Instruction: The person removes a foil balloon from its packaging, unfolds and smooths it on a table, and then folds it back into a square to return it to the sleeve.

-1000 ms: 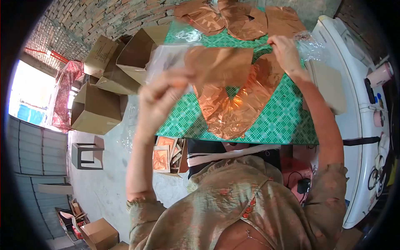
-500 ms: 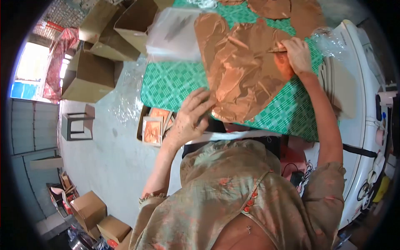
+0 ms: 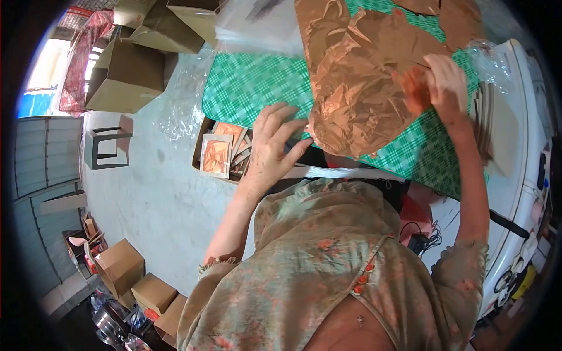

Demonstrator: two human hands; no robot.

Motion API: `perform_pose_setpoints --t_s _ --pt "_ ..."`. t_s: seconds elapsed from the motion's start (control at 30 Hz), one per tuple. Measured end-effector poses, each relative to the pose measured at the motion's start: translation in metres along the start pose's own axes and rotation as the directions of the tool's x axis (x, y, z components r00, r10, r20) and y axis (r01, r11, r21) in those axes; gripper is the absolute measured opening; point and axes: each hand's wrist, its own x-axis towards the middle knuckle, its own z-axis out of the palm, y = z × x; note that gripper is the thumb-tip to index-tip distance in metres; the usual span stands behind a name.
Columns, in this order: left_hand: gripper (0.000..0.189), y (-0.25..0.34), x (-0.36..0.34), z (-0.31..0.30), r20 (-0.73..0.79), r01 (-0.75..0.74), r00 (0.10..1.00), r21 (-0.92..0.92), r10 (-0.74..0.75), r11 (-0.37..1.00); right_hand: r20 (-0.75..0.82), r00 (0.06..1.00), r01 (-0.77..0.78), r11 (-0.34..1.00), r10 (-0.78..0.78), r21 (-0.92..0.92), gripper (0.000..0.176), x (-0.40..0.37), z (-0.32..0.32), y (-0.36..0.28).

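A large crinkled sheet of copper-coloured foil [image 3: 363,88] lies over the green checked tablecloth [image 3: 252,82]. My left hand [image 3: 274,140] is at the sheet's lower left edge, fingers spread and holding nothing; its fingertips are close to the foil, though contact is hard to judge. Over the right side of the sheet is my right hand [image 3: 448,85], blurred by motion, with its fingers bent. Whether it grips the foil does not show. Below the table edge, beside my left wrist, a carton holds several small framed copper-coloured pictures [image 3: 216,155].
Clear plastic sheets [image 3: 257,29] lie at the table's back left. More copper foil [image 3: 462,20] lies at the back right. Open cardboard boxes [image 3: 126,76] stand left of the table, near a small stool [image 3: 108,147]. Flat boards [image 3: 492,128] lean at the right.
The view has shifted, so the table sits higher and further right. My left hand's fingers have spread wider. My right hand is now blurred over the sheet's right side.
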Motion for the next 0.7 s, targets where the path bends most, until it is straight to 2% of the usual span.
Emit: perform_pose_setpoints --t_s 0.03,0.13,0.2,0.33,0.43,0.53,0.7 --pt "0.035 0.001 0.0 0.002 0.006 0.004 1.0 -0.003 -0.004 1.0 0.004 1.0 0.013 0.996 -0.014 0.087 0.046 0.001 -0.005 -0.018" --pt "0.034 0.005 0.0 0.005 0.018 0.002 1.0 -0.018 -0.002 1.0 0.028 0.992 0.12 0.983 -0.125 0.136 0.055 -0.004 -0.023 -0.079" --pt "0.035 0.005 -0.001 0.007 0.015 -0.01 1.0 -0.028 0.011 1.0 0.069 0.992 0.089 0.975 -0.105 0.204 0.062 -0.009 -0.03 -0.098" --pt "0.038 0.006 0.001 0.006 0.006 0.031 1.0 -0.042 -0.03 0.999 0.15 0.988 0.006 0.964 -0.047 0.264 0.069 -0.019 -0.034 -0.105" --pt "0.039 0.003 0.001 0.006 0.012 0.015 1.0 -0.033 -0.015 0.999 0.217 0.976 -0.023 0.974 -0.027 0.224 0.07 -0.031 -0.035 -0.104" --pt "0.039 0.001 0.001 0.008 0.01 -0.002 1.0 -0.015 0.002 1.0 0.196 0.98 -0.06 0.985 0.028 0.162 0.07 -0.039 -0.028 -0.102" --pt "0.038 0.003 0.002 0.01 0.004 0.011 1.0 0.006 -0.011 1.0 0.176 0.984 0.011 0.987 -0.039 0.159 0.073 -0.018 -0.037 -0.11"
